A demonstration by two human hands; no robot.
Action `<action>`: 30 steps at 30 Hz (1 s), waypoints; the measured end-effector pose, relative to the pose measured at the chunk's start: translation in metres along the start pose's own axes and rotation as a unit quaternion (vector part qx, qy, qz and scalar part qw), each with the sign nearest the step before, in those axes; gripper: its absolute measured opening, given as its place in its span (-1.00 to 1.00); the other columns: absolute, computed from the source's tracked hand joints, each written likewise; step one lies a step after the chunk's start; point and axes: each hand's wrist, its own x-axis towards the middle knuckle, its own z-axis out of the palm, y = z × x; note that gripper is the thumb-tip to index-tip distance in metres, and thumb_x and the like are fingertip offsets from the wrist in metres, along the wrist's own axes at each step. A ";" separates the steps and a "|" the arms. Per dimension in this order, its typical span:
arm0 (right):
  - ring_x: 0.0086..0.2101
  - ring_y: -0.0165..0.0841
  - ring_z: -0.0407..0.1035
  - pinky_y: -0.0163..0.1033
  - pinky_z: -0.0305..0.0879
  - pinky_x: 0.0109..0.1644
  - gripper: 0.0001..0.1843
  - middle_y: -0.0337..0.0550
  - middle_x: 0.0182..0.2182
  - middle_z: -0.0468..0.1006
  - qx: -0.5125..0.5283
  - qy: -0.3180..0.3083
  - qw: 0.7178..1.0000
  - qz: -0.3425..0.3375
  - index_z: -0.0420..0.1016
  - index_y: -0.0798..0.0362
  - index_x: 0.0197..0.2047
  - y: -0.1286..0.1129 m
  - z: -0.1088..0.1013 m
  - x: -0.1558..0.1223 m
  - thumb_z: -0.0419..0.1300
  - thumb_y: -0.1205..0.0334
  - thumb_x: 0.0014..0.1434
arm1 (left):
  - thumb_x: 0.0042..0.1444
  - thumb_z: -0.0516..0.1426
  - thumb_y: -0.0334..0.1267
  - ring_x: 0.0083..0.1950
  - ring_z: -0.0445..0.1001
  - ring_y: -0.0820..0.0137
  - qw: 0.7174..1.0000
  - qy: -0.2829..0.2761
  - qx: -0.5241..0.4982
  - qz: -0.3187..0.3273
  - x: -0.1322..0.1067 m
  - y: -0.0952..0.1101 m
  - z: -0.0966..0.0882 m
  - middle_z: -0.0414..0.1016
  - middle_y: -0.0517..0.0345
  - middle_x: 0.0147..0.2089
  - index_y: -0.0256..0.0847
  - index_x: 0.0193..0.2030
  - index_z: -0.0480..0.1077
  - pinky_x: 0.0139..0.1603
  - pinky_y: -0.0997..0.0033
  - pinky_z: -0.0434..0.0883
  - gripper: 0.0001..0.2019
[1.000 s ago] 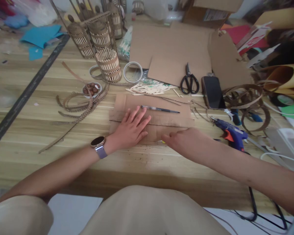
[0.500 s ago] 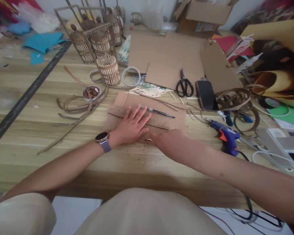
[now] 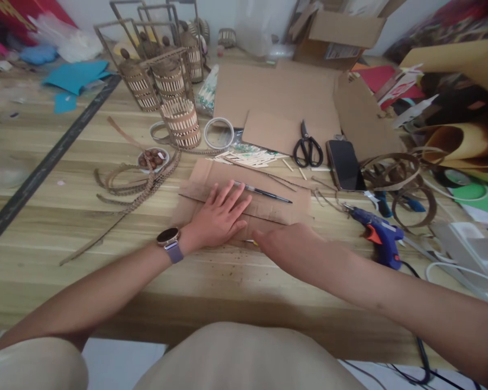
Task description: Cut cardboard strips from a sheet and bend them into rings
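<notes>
My left hand (image 3: 219, 215) lies flat with fingers spread. It presses on a brown flat strip (image 3: 268, 210) that runs across a piece of cardboard (image 3: 201, 170) on the table. Just past its fingertips rests a black pen (image 3: 270, 194). My right hand (image 3: 282, 242) is closed at the cardboard's near edge, right of the left hand. A small white and yellow bit shows by its thumb, but what the fingers grip is hidden beneath the hand. Dark crumbs lie on the wood in front of both hands.
Black scissors (image 3: 307, 147), a phone (image 3: 345, 166) and a blue glue gun (image 3: 376, 233) lie to the right. Behind are a stick-and-strip cylinder (image 3: 181, 123), a tape roll (image 3: 218, 134) and loose sticks (image 3: 254, 156). A bowl of brown beads (image 3: 153, 158) stands left.
The whole view has shifted slightly, so things sit a little lower. Both hands keep nearly the same place on the strip and cardboard.
</notes>
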 end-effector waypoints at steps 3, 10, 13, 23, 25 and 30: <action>-0.40 -0.11 0.61 -0.25 0.24 -0.54 -0.58 -0.07 -0.38 0.67 0.006 0.005 1.000 0.007 0.47 0.12 0.00 0.000 0.004 -0.002 0.11 0.63 0.10 | 0.41 -0.06 -0.02 0.54 -0.15 -0.13 1.000 -0.006 -0.004 -0.002 0.000 0.000 -0.001 -0.05 -0.27 0.53 -0.30 0.45 0.11 0.43 -0.32 -0.09 -0.42; -0.44 -0.18 0.59 -0.29 0.06 -0.59 -0.60 -0.13 -0.45 0.65 0.004 0.064 0.998 0.009 0.47 0.06 -0.09 0.006 0.023 -0.009 0.13 0.64 0.06 | 0.40 -0.03 -0.05 0.55 -0.18 -0.09 1.000 -0.010 -0.013 -0.007 0.000 0.000 -0.001 -0.06 -0.23 0.54 -0.27 0.45 0.12 0.45 -0.29 -0.13 -0.43; -0.45 -0.19 0.58 -0.27 0.03 -0.60 -0.58 -0.16 -0.45 0.64 0.010 0.067 0.998 0.010 0.46 0.06 -0.07 0.010 0.030 -0.011 0.12 0.63 0.06 | 0.40 -0.02 -0.06 0.55 -0.18 -0.09 1.000 -0.004 -0.011 -0.008 0.000 0.000 0.000 -0.06 -0.23 0.53 -0.27 0.45 0.13 0.45 -0.30 -0.13 -0.43; -0.47 -0.26 0.57 -0.30 -0.11 -0.60 -0.57 -0.21 -0.45 0.63 -0.003 0.070 0.997 0.017 0.42 0.03 -0.02 0.017 0.037 -0.021 0.12 0.62 0.09 | 0.38 0.02 -0.10 0.54 -0.15 -0.09 1.000 0.000 -0.007 -0.007 0.000 0.000 -0.002 -0.05 -0.24 0.53 -0.26 0.45 0.13 0.45 -0.28 -0.10 -0.44; -0.47 -0.26 0.56 -0.30 -0.11 -0.60 -0.57 -0.21 -0.47 0.61 -0.001 0.071 0.997 0.018 0.43 0.03 -0.02 0.017 0.036 -0.022 0.13 0.62 0.09 | 0.38 0.02 -0.10 0.54 -0.15 -0.09 1.000 0.001 -0.005 -0.006 0.000 0.000 -0.002 -0.05 -0.24 0.53 -0.26 0.45 0.13 0.45 -0.28 -0.10 -0.44; -0.47 -0.31 0.54 -0.33 -0.12 -0.59 -0.48 -0.22 -0.45 0.61 0.010 0.072 0.997 0.018 0.41 0.03 0.07 0.019 0.036 -0.025 0.13 0.64 0.09 | 0.38 0.01 -0.10 0.54 -0.16 -0.09 1.000 0.001 -0.006 -0.008 0.000 0.000 0.000 -0.04 -0.24 0.53 -0.27 0.44 0.15 0.45 -0.29 -0.10 -0.44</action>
